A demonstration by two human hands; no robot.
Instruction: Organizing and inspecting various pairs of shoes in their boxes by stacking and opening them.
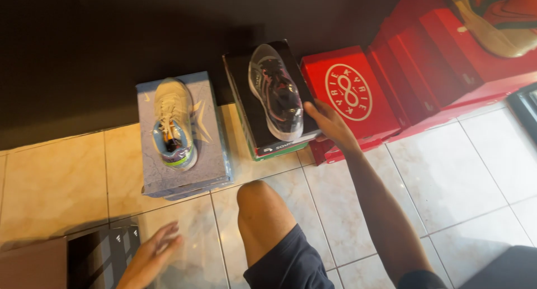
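Wrapped dark shoe (277, 90) at black box (263, 107) edge, right hand (330, 124) grip touching its heel, left hand (154, 255) open, bare tile (447, 171) beside.

Glossy cream floor tiles (458, 171), dark grout; dark wall (112, 37) behind; dim, warm light.

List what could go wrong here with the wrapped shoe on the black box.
1. The right hand touches the corner of the black box, which sits on other boxes; a push might shift the stack.
2. The wrapped shoe rests loose on top and could slide off.
3. The left hand is blurred near a dark box, away from the stack.
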